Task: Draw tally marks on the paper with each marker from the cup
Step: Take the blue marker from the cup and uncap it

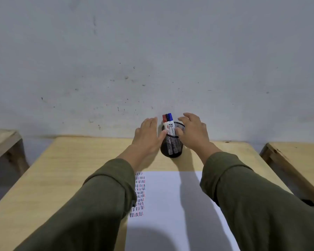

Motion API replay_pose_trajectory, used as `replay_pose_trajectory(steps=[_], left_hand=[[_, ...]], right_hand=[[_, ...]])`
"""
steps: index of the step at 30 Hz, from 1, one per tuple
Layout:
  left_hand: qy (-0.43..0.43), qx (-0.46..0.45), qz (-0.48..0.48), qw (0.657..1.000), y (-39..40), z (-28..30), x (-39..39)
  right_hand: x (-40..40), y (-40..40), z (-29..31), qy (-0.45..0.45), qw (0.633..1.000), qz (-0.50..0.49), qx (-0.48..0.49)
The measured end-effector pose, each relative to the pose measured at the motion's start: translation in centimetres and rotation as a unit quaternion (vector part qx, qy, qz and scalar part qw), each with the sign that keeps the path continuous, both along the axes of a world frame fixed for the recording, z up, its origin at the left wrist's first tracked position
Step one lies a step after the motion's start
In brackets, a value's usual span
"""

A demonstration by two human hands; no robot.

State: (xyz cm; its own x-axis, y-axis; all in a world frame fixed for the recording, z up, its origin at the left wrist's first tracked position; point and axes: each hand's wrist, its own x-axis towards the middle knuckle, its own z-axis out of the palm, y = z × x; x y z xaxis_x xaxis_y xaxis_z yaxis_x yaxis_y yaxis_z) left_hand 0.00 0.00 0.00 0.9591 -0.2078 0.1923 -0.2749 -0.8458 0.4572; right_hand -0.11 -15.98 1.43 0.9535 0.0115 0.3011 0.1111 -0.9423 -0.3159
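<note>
We look down at a black mesh cup (172, 142) standing at the far middle of a pale wooden table (80, 160), close to a grey wall (152, 51). Capped markers stand upright inside it: a red-capped marker (164, 119) on the left and a blue-capped marker (170, 117) just beside it on the right, with a dark cap barely showing between them, so there may be a third.

Our left hand (146, 135) is open on the left side of the cup, its thumb reaching in to touch a marker barrel near the rim. Our right hand (193, 131) is open on the right side, fingers spread and curved around the cup, its thumb at the rim. Neither hand grips a marker yet. Both arms wear olive-green sleeves (91, 205).

Nearer to us lies a white sheet of paper (170, 205), well apart from the cup. Down its left edge runs a column of short tally marks (139, 194) in red, blue and black, many rows deep; the left sleeve hides part of it. The rest of the sheet is blank.

We judge the task well under way: every colour has marked the paper, all markers are back in the cup, and the hands seem about to pick one for another round. Two more wooden tables sit at the far left and right edges.
</note>
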Motion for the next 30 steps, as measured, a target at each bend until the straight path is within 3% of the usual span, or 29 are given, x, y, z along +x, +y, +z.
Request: replay_pose_trajectory(steps=[14,30], left_hand=[[-0.001,0.025,-0.022,0.999,-2.6,-1.6,1.9],[0.025,0.080,-0.023,0.996,-2.1,-1.5,2.4]], right_hand=[[4.0,0.0,-1.4,-0.050,0.998,-0.023,-0.012],[4.5,0.3,-0.5,0.039,0.999,0.004,0.015]])
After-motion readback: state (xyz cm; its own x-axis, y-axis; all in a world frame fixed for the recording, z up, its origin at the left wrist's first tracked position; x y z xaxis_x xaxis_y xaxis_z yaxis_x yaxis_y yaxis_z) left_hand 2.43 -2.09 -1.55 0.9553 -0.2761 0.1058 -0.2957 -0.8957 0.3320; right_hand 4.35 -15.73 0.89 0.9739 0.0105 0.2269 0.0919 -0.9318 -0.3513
